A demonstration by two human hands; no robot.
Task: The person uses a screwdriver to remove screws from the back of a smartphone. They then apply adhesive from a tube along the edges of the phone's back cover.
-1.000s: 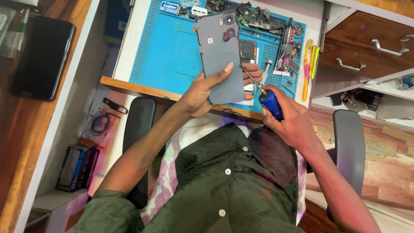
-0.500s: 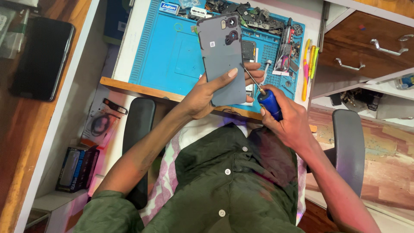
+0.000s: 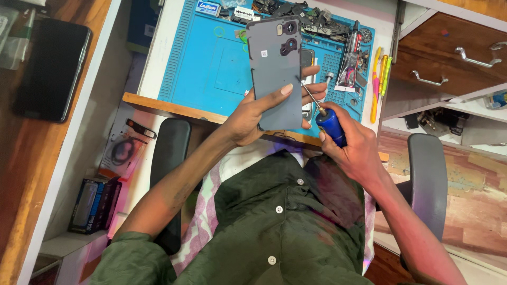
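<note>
Left hand (image 3: pixel 253 113): grasps grey phone back cover (image 3: pixel 274 68), raised above blue mat (image 3: pixel 211 68), inner face up for access.
Right hand (image 3: pixel 354 148): clenched on blue-handled screwdriver (image 3: pixel 330 124), tip at cover's edge.

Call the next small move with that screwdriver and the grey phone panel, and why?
Probably seat the tip fully at the panel's right edge. The left hand holds the grey phone back panel upright over the blue mat; the right hand angles the blue-handled screwdriver there, but contact is unclear.
</note>
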